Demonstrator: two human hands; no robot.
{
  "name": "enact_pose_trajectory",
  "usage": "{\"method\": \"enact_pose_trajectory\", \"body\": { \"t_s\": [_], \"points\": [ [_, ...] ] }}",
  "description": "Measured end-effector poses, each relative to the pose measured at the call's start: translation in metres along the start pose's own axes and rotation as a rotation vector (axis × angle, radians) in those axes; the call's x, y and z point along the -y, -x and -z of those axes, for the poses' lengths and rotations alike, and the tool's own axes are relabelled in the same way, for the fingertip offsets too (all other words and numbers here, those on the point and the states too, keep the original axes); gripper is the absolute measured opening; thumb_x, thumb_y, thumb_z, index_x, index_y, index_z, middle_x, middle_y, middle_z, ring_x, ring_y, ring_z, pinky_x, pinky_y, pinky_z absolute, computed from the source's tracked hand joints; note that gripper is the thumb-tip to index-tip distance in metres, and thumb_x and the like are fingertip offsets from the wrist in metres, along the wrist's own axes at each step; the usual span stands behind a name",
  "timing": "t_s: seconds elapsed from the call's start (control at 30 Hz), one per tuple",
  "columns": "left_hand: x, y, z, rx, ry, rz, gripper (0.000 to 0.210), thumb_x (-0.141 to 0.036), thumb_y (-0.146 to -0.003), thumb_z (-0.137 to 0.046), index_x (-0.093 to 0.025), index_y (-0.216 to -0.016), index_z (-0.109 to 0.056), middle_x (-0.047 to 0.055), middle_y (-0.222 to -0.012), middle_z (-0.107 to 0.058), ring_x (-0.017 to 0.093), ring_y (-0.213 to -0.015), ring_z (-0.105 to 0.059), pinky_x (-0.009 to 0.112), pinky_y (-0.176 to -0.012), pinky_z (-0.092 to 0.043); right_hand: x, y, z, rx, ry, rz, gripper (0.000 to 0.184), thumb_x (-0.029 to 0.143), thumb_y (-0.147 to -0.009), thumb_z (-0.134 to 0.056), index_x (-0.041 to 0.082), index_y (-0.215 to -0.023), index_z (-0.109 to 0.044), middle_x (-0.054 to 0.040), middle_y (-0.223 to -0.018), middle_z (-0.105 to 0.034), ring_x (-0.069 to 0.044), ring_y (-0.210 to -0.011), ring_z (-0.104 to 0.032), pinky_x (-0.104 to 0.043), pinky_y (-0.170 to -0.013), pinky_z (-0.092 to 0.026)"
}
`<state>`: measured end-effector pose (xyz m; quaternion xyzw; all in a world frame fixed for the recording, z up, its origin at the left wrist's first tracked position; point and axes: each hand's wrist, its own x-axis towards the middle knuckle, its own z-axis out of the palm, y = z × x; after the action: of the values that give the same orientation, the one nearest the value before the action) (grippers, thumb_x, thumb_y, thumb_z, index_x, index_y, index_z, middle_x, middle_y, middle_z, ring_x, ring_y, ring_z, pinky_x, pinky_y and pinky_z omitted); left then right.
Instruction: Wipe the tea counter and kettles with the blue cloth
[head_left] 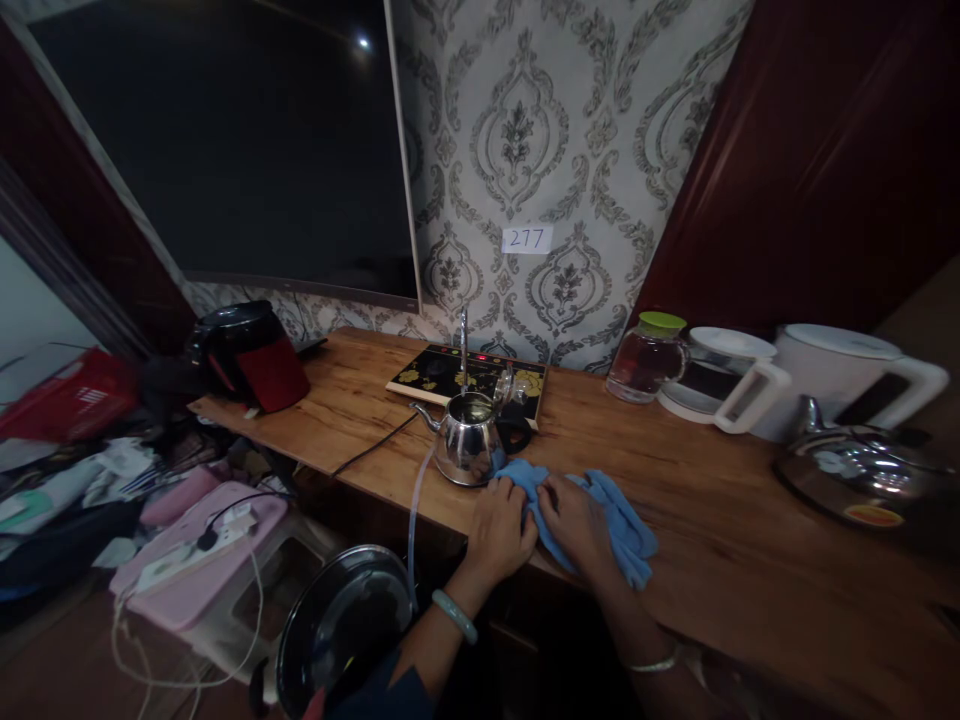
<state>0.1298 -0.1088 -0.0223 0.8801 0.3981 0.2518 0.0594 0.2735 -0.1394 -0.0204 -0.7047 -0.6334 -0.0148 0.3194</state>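
A blue cloth (622,525) lies bunched on the front of the wooden table, under both hands. The fingers of my left hand (496,530) are curled on its left end, close to a shiny steel kettle (466,450). My right hand (576,525) grips the middle of the cloth, its fingers bent into the folds. Lidless at the top, the kettle has its spout to the left and a black handle to the right. Behind it is a black tea stove (420,375) with yellow flower prints, a lit red display and a tall chrome spout (463,345).
On the right stand a green-lidded glass jug (637,365), white-lidded pitchers (705,375) and another steel kettle (847,470). A red and black appliance (259,355) sits left. Below the table edge are a dark pot (349,625) and a pink stool (187,590) with a power strip.
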Motion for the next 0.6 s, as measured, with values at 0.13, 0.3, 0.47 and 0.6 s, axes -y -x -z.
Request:
{"method": "enact_pose_trajectory", "body": {
  "t_s": [0.13, 0.3, 0.47, 0.6],
  "points": [
    [-0.0001, -0.0001, 0.0005, 0.0, 0.009, 0.0, 0.01, -0.023, -0.086, -0.051, -0.02, -0.093, -0.056, 0.006, -0.099, -0.056, 0.023, -0.095, -0.05, 0.038, -0.08, -0.042, -0.0006, -0.0002, -0.001, -0.012, 0.012, 0.006, 0.024, 0.024, -0.091, -0.04, 0.021, -0.076, -0.058, -0.0038, -0.075, -0.067, -0.017, -0.071, -0.06, -0.027, -0.066, -0.036],
    [-0.0006, 0.0001, 0.0007, -0.005, 0.008, 0.0, 0.011, -0.022, -0.085, -0.05, -0.02, -0.095, -0.057, 0.006, -0.099, -0.057, 0.023, -0.095, -0.05, 0.039, -0.081, -0.042, 0.0004, 0.0, 0.0004, 0.001, 0.016, -0.001, 0.024, 0.024, -0.091, -0.04, 0.021, -0.077, -0.058, -0.0035, -0.075, -0.067, -0.018, -0.071, -0.061, -0.027, -0.065, -0.036],
    [-0.0007, 0.0002, 0.0005, -0.011, 0.013, 0.0, 0.01, -0.022, -0.085, -0.051, -0.02, -0.093, -0.056, 0.006, -0.099, -0.056, 0.023, -0.094, -0.05, 0.039, -0.081, -0.042, 0.001, 0.0, 0.0009, -0.002, 0.024, -0.001, 0.024, 0.024, -0.091, -0.039, 0.021, -0.077, -0.059, -0.0039, -0.075, -0.067, -0.018, -0.071, -0.061, -0.027, -0.066, -0.036],
    [0.0001, 0.0004, -0.0004, -0.008, 0.015, -0.007, 0.01, -0.022, -0.085, -0.051, -0.02, -0.093, -0.056, 0.006, -0.099, -0.056, 0.023, -0.095, -0.05, 0.038, -0.081, -0.042, 0.0007, -0.0001, 0.0003, 0.019, 0.039, -0.011, 0.024, 0.025, -0.092, -0.039, 0.021, -0.077, -0.059, -0.0037, -0.075, -0.066, -0.018, -0.072, -0.061, -0.027, -0.066, -0.036]
  ]
}}
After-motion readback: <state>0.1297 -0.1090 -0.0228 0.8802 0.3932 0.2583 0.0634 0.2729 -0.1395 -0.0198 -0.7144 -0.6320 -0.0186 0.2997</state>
